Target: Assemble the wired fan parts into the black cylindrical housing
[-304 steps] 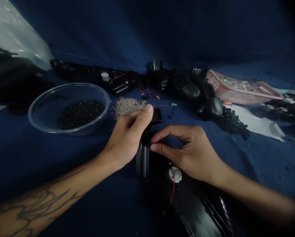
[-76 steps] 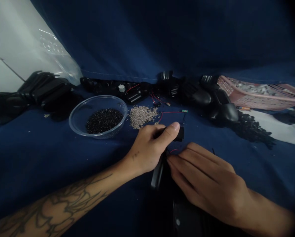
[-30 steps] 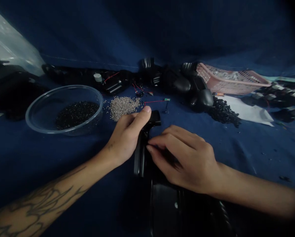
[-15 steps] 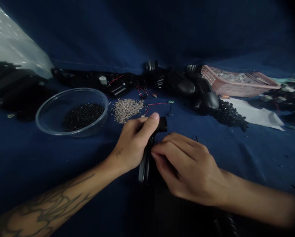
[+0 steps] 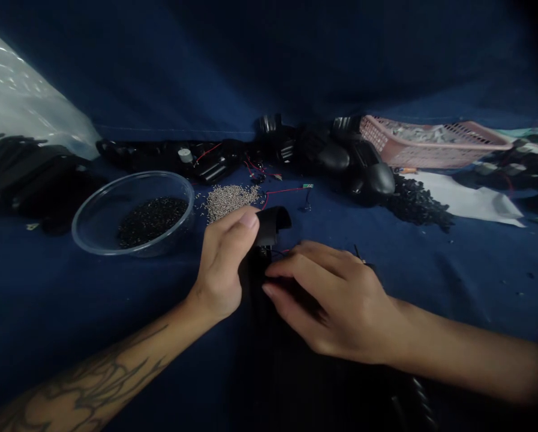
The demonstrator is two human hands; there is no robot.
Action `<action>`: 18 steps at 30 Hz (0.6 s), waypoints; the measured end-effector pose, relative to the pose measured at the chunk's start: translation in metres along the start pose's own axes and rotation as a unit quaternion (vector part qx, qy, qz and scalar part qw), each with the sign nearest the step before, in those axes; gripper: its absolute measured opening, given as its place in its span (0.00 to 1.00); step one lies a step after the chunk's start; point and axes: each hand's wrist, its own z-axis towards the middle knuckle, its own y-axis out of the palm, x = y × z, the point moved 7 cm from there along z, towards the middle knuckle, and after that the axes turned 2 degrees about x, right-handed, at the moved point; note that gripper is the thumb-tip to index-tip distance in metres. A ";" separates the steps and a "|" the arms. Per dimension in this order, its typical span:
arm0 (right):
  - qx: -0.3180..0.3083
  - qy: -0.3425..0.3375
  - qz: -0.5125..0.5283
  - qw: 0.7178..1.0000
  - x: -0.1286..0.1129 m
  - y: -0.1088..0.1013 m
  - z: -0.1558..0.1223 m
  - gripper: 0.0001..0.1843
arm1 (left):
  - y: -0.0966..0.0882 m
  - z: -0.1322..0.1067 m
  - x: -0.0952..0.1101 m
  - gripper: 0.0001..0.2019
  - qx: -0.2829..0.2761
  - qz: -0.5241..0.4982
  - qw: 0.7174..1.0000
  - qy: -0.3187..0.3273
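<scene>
A black plastic casing (image 5: 269, 225) stands on edge on the blue cloth in the middle. My left hand (image 5: 221, 264) is wrapped round its left side, thumb pressed on its top. My right hand (image 5: 331, 294) rests against its right side, fingers curled and pressed into the dark opening; what the fingertips hold is hidden. A thin red wire (image 5: 283, 252) shows just above those fingers. A larger black housing (image 5: 322, 384) lies under my right wrist, mostly in shadow.
A clear plastic bowl (image 5: 93, 222) of small black bits stands at the left. A heap of small silver screws (image 5: 230, 200) lies behind the casing. Black parts with red wires (image 5: 215, 159), a pink basket (image 5: 421, 144) and white paper (image 5: 471, 204) line the back.
My left hand has shifted its grip down the casing, tipping it more upright. My right hand's fingers stay pressed in at the casing's side.
</scene>
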 end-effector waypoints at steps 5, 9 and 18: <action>0.004 -0.040 0.021 0.999 -0.005 -0.002 0.000 0.04 | 0.000 -0.006 0.013 0.22 -0.009 0.040 0.998 0.048; 0.019 -0.071 0.019 0.997 -0.009 -0.004 -0.001 0.04 | 0.001 -0.010 0.014 0.24 -0.027 0.049 0.997 0.051; 0.009 -0.071 0.020 0.997 -0.009 -0.003 -0.001 0.04 | 0.003 -0.014 0.016 0.22 -0.035 0.054 0.995 0.073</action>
